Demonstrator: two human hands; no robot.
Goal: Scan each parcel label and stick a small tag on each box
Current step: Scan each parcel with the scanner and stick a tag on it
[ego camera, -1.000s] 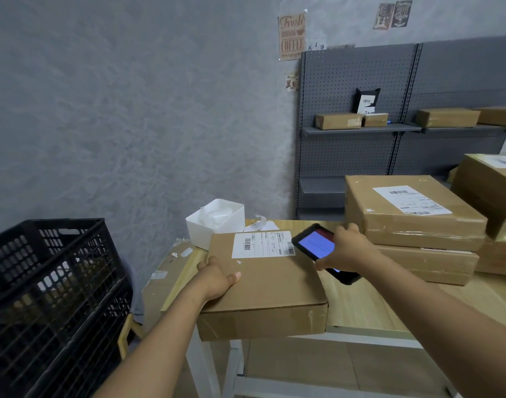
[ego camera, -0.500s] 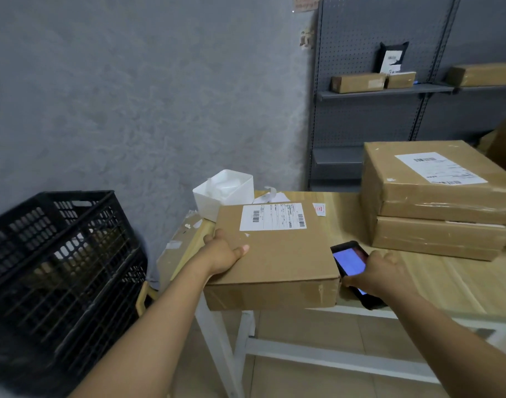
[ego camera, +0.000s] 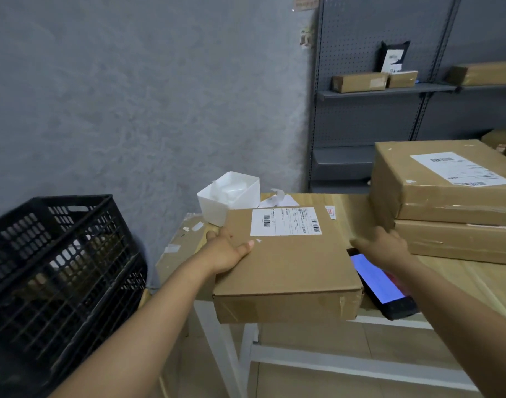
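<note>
My left hand [ego camera: 227, 251] clamps the stiff, light-looking parcel [ego camera: 286, 262] by its left edge at the worktop's [ego camera: 458, 280] near-left corner; right hand [ego camera: 385, 247] open, empty, reaching far-right.

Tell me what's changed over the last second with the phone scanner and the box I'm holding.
The right hand brought the phone scanner down from beside the label, laid it on the table right of the box and let go, now reaching forward. The left hand still grips the box's left edge; the stacked parcels stayed put.
</note>
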